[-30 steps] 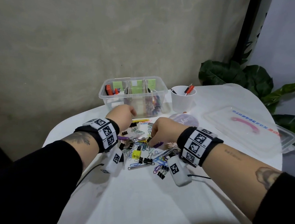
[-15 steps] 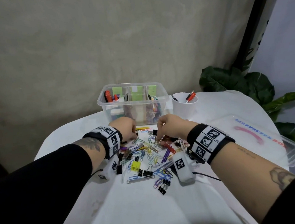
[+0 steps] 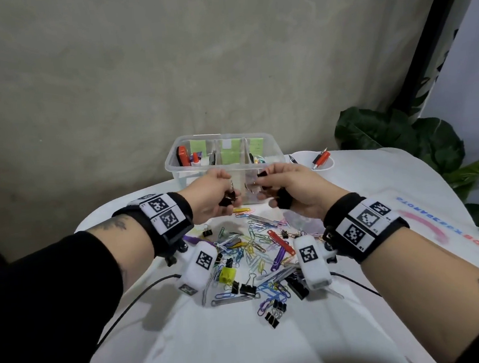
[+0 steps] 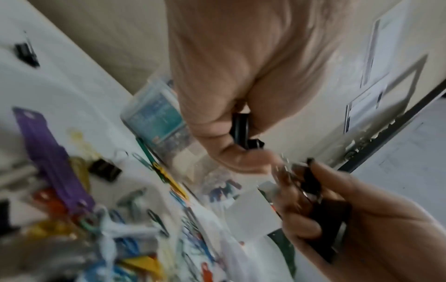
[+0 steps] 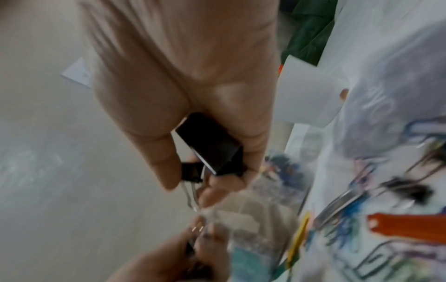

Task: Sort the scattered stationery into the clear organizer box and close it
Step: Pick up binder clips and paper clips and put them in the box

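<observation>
Head view: nearest on the white table (image 3: 246, 352) lies the scattered stationery, a heap of coloured paper clips (image 3: 255, 249) with black binder clips (image 3: 274, 311) at its near side, a small yellow block (image 3: 227, 275), a red strip (image 3: 280, 242) and a purple strip (image 3: 278, 258). Above the heap's far side both hands are raised, close together just in front of the clear organizer box (image 3: 224, 156). The left hand (image 3: 213, 194) has its fingers curled round black binder clips (image 3: 228, 200); the left wrist view shows a clip's black edge between palm and fingers. The right hand (image 3: 293, 190) is likewise curled, gripping a large black binder clip (image 5: 210, 143) in the palm and pinching a smaller one (image 5: 192, 172) at the fingertips. The box stands open at the table's far edge, divided into compartments holding green notes and a red item. Beside it to the right stands a white cup (image 3: 318, 165) with a red pen. The clear lid (image 3: 436, 223) rests near the right edge, and a leafy plant (image 3: 400, 134) stands beyond.
</observation>
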Demonstrator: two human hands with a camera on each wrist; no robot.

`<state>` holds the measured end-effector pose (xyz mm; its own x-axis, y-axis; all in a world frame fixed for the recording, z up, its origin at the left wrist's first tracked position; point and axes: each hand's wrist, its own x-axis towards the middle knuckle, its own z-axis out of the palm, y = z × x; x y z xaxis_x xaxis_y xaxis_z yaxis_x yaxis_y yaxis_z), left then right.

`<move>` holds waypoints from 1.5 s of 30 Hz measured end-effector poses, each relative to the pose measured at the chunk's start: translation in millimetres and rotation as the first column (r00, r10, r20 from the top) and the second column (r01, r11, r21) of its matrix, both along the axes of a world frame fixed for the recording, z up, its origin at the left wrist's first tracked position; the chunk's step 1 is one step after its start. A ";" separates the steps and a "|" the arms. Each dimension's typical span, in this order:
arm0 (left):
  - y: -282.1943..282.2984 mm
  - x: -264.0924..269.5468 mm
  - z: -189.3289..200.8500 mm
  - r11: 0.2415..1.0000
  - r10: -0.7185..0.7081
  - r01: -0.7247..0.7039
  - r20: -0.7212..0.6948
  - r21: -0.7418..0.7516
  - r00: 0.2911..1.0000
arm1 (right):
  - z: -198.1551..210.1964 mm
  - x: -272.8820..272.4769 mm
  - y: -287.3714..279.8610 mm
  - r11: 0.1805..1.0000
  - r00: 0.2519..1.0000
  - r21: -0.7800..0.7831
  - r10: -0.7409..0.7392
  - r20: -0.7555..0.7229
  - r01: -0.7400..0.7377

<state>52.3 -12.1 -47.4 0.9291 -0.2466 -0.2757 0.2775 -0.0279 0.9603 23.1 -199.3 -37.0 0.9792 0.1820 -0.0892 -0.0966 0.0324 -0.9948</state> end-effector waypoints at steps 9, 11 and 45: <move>-15.1 40.4 71.9 0.945 -0.104 0.003 -0.290 -0.327 0.951 | 45.7 71.0 58.2 0.879 0.916 0.266 -0.397 -0.052 0.396; -11.6 55.6 81.4 0.945 -0.003 -0.097 -0.303 -0.312 0.953 | 49.7 99.6 59.3 0.868 0.911 0.281 -0.379 -0.160 0.410; 17.4 -12.5 -30.7 0.303 -0.417 -0.102 0.228 0.947 0.880 | -27.8 -99.2 -2.6 0.312 0.975 -0.927 0.139 -0.174 -0.210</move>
